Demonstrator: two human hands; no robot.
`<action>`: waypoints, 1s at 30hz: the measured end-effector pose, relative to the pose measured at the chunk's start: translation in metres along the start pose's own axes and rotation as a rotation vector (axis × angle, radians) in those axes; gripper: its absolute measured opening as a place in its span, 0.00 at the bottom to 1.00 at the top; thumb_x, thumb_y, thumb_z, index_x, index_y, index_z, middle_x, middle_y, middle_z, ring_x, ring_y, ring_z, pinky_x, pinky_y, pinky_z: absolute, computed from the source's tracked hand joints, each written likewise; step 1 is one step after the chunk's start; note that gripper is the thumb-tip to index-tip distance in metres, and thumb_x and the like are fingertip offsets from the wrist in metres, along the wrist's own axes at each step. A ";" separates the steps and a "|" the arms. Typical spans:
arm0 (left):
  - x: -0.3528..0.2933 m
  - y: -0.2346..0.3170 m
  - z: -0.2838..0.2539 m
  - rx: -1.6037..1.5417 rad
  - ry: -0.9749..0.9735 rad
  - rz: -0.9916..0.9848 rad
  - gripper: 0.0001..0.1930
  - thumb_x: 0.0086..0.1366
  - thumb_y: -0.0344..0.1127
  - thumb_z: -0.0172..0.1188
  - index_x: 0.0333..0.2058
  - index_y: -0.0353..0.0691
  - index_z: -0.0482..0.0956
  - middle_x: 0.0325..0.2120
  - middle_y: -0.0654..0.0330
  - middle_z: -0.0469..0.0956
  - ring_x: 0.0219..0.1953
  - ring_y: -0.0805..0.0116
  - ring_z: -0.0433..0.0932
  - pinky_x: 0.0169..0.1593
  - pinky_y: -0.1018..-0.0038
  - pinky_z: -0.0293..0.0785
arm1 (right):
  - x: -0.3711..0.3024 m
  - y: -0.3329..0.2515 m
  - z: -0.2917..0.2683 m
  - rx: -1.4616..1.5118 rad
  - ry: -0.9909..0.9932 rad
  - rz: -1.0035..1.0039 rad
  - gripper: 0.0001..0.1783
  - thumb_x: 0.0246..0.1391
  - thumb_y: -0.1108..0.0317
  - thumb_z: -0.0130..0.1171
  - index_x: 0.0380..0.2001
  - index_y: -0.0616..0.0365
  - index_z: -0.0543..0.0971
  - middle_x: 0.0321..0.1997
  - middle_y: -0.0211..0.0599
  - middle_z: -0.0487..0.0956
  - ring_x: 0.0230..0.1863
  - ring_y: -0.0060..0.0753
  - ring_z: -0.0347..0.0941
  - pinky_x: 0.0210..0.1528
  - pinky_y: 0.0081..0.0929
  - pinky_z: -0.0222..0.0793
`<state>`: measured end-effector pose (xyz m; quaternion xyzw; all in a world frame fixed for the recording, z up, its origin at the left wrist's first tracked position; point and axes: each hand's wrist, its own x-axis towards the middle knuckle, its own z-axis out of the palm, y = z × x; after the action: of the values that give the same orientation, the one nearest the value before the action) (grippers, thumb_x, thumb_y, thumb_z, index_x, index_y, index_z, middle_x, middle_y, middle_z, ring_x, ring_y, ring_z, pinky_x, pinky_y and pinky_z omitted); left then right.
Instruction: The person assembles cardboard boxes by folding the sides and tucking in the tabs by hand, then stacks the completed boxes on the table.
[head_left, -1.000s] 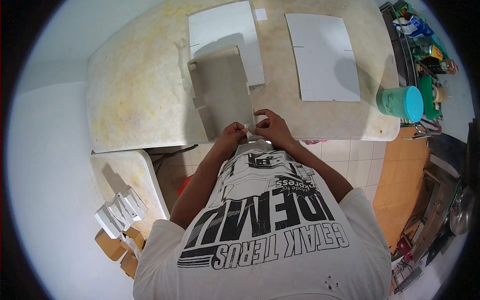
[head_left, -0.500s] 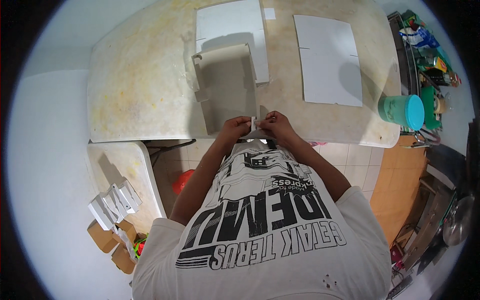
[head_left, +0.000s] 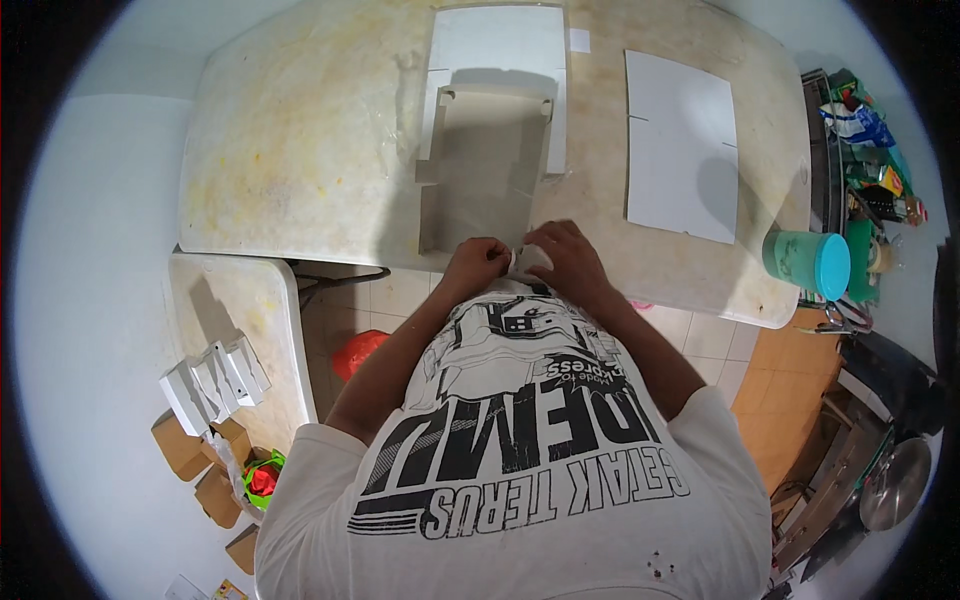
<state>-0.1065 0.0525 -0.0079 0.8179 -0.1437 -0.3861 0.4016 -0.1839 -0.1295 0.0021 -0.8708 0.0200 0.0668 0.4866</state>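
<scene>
A shallow cardboard box (head_left: pixel 482 165), grey inside with raised sides, lies on the table close to my body. At its near right corner, my left hand (head_left: pixel 476 266) is closed, thumb and fingers pinching a small white flap of the box. My right hand (head_left: pixel 572 264) is on the other side of that corner, its fingers bent and its thumb apart from the forefinger. Nothing shows between them. Beneath the far part of the box is a white cardboard sheet (head_left: pixel 500 40). To the right lies another white slit sheet (head_left: pixel 682 150).
A clear tub with a turquoise lid (head_left: pixel 830 266) stands at the table's right end. Folded white cardboard pieces (head_left: pixel 215 382) rest on a lower table (head_left: pixel 255 300) at left, near brown boxes (head_left: pixel 182 447). Packets and bottles crowd a rack (head_left: pixel 826 150) at far right.
My right hand's thumb and fingers have parted from their pinch at the corner. My left hand stays pinched there. The whole view has shifted and turned slightly.
</scene>
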 end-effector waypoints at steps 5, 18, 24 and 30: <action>-0.012 0.034 -0.012 0.227 0.028 0.079 0.11 0.52 0.36 0.56 0.28 0.33 0.77 0.24 0.50 0.77 0.27 0.59 0.78 0.33 0.69 0.72 | 0.006 -0.008 -0.008 -0.538 0.101 -0.609 0.12 0.39 0.67 0.59 0.32 0.46 0.74 0.43 0.22 0.71 0.54 0.27 0.61 0.62 0.52 0.42; 0.006 0.117 -0.054 0.635 0.282 0.543 0.05 0.55 0.30 0.52 0.27 0.45 0.78 0.27 0.59 0.75 0.37 0.60 0.73 0.58 0.51 0.50 | 0.046 -0.024 -0.050 -0.538 0.517 -0.717 0.09 0.41 0.67 0.59 0.30 0.47 0.74 0.33 0.21 0.73 0.45 0.23 0.67 0.62 0.50 0.44; 0.081 0.046 -0.039 0.794 0.231 0.381 0.09 0.54 0.29 0.51 0.28 0.50 0.80 0.28 0.62 0.76 0.40 0.61 0.73 0.57 0.40 0.40 | 0.080 0.023 0.003 -0.779 0.237 -0.450 0.16 0.44 0.61 0.59 0.39 0.46 0.73 0.37 0.24 0.73 0.49 0.28 0.65 0.61 0.52 0.46; 0.100 0.048 -0.047 0.747 0.070 0.214 0.10 0.54 0.29 0.51 0.27 0.52 0.81 0.29 0.63 0.76 0.42 0.59 0.73 0.54 0.34 0.35 | 0.082 0.021 0.019 -0.719 0.362 -0.296 0.10 0.43 0.62 0.59 0.32 0.47 0.76 0.33 0.25 0.74 0.47 0.29 0.65 0.58 0.54 0.48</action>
<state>-0.0019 -0.0074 -0.0047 0.9009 -0.3452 -0.2349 0.1189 -0.1065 -0.1222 -0.0362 -0.9762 -0.0445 -0.1547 0.1452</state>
